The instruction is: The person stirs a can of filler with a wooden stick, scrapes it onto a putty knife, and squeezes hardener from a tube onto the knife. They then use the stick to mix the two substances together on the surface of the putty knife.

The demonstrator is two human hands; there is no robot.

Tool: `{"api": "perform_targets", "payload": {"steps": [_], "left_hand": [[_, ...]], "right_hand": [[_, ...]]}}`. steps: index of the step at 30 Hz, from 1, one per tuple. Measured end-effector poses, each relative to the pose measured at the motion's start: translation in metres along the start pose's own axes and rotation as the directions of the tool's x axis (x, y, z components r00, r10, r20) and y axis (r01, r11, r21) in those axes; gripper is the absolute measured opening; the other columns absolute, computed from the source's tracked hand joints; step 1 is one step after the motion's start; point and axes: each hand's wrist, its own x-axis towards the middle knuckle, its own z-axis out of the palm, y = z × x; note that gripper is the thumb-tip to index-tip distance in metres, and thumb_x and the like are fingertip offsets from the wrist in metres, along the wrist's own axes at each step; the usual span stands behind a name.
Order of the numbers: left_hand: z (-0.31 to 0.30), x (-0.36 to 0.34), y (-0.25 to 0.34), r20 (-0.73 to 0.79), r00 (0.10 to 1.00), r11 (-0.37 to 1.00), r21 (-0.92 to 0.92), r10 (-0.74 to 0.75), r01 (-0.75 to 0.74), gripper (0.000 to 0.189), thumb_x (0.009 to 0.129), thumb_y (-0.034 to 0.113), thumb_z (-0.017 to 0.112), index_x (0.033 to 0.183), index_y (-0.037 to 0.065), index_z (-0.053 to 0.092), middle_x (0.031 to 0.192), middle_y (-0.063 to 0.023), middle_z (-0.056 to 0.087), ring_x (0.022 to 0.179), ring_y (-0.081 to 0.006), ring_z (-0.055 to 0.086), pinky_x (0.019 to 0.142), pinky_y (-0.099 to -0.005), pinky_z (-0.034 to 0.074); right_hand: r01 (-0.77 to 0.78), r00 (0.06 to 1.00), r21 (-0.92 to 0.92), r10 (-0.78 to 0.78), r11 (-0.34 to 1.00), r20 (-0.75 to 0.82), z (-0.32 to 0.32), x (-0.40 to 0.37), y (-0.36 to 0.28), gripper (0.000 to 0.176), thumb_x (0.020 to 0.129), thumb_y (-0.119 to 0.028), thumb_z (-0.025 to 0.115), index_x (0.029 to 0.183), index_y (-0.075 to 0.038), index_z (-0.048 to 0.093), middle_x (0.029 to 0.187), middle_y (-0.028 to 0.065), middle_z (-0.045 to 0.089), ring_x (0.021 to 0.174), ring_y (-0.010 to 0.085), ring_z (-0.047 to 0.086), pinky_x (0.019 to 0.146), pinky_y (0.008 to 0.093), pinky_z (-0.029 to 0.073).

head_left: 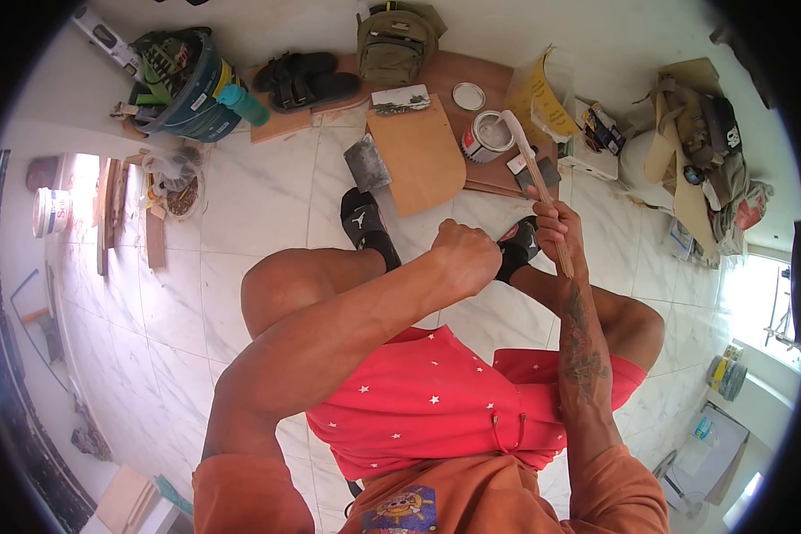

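Observation:
My right hand (556, 230) is wrapped round a wooden stirring stick (536, 169), held upright at a tilt. Its far end is coated in a pale, thick paste. Just beyond that end stands an open can (487, 137) with pale contents, some smeared on its rim. My left hand (467, 253) is closed in a fist above the floor between my knees, its back toward me; whatever the fingers may hold is hidden. Past it lies a light brown wooden panel (416, 160), with a grey-smeared flat plate (368, 163) against its left edge.
A round lid (468, 96) lies behind the can, and a dark flat scraper (538, 178) lies to its right. A backpack (399, 44), sandals (307, 80) and a full bucket (187, 89) line the wall. Bags and cardboard (685, 160) are piled at right.

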Motion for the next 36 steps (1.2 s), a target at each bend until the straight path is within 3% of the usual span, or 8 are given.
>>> {"api": "perform_targets", "payload": {"steps": [36], "left_hand": [[0.0002,0.003,0.0008,0.022,1.0,1.0,-0.008,-0.008,0.008,0.021,0.085,0.005,0.06,0.104,0.0,0.068,0.103,-0.0174,0.07,0.097,-0.0318,0.07,0.08,-0.0448,0.052]], "right_hand": [[-0.003,1.0,0.018,0.003,1.0,0.001,0.0006,-0.001,-0.0027,0.047,0.102,-0.008,0.033,0.144,0.013,0.034,0.08,0.0051,0.047,0.051,0.0094,0.046,0.04,0.0241,0.044]]}}
